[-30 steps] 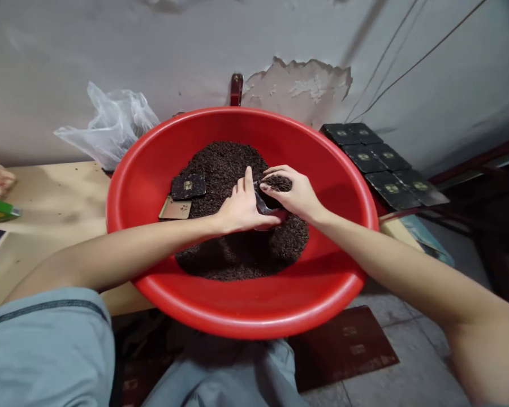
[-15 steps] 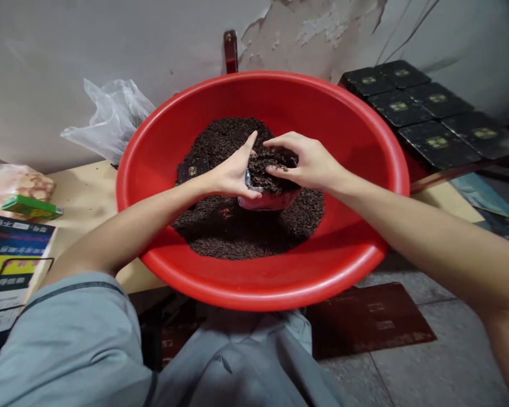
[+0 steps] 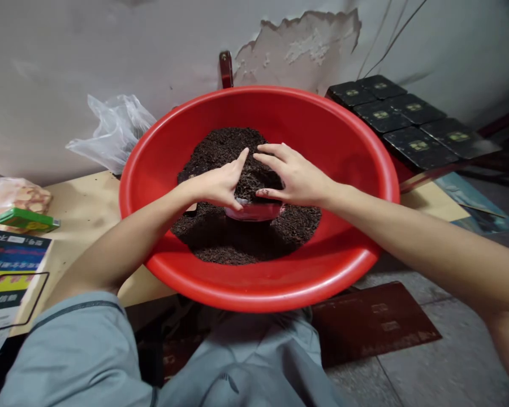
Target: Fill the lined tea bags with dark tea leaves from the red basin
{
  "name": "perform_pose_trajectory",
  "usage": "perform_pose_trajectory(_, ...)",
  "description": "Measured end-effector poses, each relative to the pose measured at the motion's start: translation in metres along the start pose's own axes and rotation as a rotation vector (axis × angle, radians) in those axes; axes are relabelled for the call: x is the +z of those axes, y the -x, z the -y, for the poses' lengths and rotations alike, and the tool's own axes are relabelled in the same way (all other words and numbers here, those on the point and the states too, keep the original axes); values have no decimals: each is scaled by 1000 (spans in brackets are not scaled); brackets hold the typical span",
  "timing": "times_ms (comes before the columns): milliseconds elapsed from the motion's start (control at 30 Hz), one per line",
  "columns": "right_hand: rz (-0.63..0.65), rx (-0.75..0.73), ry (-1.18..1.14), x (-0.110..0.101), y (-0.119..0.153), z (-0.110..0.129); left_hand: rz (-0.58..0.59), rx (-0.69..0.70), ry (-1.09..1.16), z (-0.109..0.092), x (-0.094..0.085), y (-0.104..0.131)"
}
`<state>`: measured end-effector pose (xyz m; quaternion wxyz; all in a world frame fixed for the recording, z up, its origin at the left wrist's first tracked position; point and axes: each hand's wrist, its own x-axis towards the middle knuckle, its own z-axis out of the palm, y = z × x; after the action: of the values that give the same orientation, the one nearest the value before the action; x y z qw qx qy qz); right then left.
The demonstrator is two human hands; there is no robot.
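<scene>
Dark loose tea leaves (image 3: 229,141) lie spread over the floor of a big red plastic tub (image 3: 263,297). Among them stands a round, pinkish container (image 3: 254,213), heaped with the same leaves. My left hand (image 3: 220,182) cups the container's left side, thumb by its front rim, index finger stretched upward. Opposite it, my right hand (image 3: 297,176) is spread over the right side of the heap, with dark crumbs on its thumb. Nothing is gripped in its fingers. A small dark box (image 3: 190,172) lies on the leaves, partly behind my left hand.
Several black square tins (image 3: 415,145) stand at the right by the wall. Left of the tub are a clear plastic bag (image 3: 110,133), a green packet (image 3: 27,219) and a printed box (image 3: 14,260) on a wooden table (image 3: 85,198). A dark red board (image 3: 377,319) lies below.
My right hand has opened wider and lowered, and both hands with the container have shifted slightly left in the tub. The view has tilted up a little.
</scene>
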<state>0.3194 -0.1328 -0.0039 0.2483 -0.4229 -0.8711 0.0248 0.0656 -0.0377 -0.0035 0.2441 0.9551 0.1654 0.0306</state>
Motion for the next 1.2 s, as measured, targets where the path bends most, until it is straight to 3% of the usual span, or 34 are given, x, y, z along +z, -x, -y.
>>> perform_pose_trajectory(167, 79, -94, 13, 8, -11, 10, 188, -170, -38, -7, -35, 16)
perform_pose_trajectory(267, 180, -199, -7, 18, -16, 21, 309, -361, -132, -8, -57, 25)
perform_pose_trajectory(400, 230, -238, -29, 24, -15, 19, 317, -644, -313, -5, -73, 32)
perform_pose_trajectory(500, 228, -193, -4, 25, -12, 9, 337, -710, -360, -5, -74, 30)
perform_pose_trajectory(600, 234, -192, 14, 26, -11, 8, 373, -696, -339, -13, -71, 27)
perform_pose_trajectory(767, 224, -186, 45, 30, -10, 19, 336, -630, -352, -28, -73, 25)
perform_pose_trajectory(900, 230, -157, -17, 34, -12, 21, 299, -566, -250, -21, -69, 28)
perform_pose_trajectory(1033, 184, -79, -175, 26, -18, 5, 207, -390, 122, -4, -38, 18)
perform_pose_trajectory(1200, -105, 146, -277, -2, -13, -27, -14, -203, 460, 9, 3, 0)
